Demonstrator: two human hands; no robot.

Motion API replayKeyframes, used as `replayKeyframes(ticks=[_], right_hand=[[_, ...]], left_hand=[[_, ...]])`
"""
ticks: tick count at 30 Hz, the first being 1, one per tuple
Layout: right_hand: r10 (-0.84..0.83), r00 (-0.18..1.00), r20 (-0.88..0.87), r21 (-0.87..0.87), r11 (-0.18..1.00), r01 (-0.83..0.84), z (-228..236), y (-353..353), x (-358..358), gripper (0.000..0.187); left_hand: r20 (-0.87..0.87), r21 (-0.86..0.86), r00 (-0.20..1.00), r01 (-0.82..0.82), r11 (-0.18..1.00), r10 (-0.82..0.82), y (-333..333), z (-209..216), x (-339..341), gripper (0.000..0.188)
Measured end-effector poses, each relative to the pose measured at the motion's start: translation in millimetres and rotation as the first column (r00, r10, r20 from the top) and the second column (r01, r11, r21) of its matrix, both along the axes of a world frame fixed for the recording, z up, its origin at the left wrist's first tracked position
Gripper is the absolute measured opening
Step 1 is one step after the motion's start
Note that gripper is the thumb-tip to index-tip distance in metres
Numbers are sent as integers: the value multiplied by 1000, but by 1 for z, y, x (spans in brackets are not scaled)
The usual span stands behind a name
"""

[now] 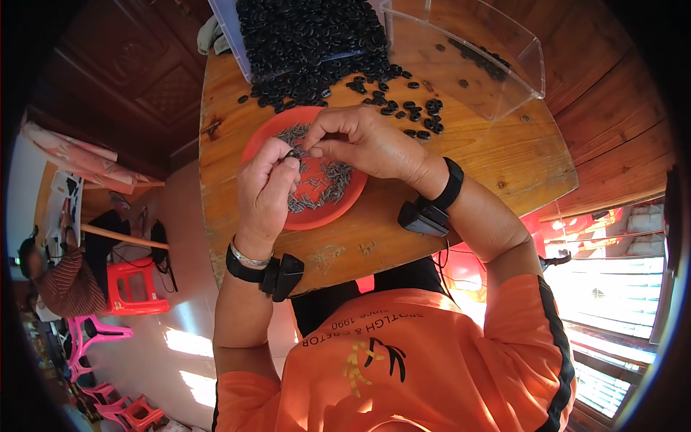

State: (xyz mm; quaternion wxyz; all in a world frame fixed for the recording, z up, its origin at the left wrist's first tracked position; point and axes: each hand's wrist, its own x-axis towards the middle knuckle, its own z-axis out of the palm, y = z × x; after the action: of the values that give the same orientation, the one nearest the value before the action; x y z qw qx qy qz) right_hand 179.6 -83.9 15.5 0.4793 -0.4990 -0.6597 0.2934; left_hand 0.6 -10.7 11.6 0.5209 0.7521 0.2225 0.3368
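Over an orange-red plastic bowl [317, 219] my two hands meet, fingertips close together. My left hand [265, 186] pinches a small black oval piece [292, 154] between thumb and forefinger. Thumb and forefinger of my right hand [371, 144] are also pressed together, just right of that piece; whatever they hold is too small to make out. Many small grey metal pins or screws [335, 181] lie in the bowl, under and around the hands.
A translucent bin [229, 29] lies at the table's far side, black oval pieces [309, 43] spilling from it. Loose ones [414, 114] lie right of the bowl. A clear plastic box [497, 104] stands far right. At left, another person [68, 281] sits near a red stool [137, 288].
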Motion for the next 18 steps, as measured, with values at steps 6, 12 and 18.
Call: replayKeyframes(ticks=[6, 12, 18], right_hand=[[8, 990, -140, -49, 999, -15, -6, 3, -2, 10], [20, 954, -299, -44, 998, -35, -7, 4, -1, 15], [27, 967, -254, -33, 999, -37, -4, 2, -5, 18]], left_hand=[[-17, -2, 1000, 4, 1000, -4, 1, -1, 0, 10], [-35, 40, 999, 2, 999, -1, 1, -3, 2, 10], [-51, 61, 999, 15, 998, -12, 1, -3, 1, 9]])
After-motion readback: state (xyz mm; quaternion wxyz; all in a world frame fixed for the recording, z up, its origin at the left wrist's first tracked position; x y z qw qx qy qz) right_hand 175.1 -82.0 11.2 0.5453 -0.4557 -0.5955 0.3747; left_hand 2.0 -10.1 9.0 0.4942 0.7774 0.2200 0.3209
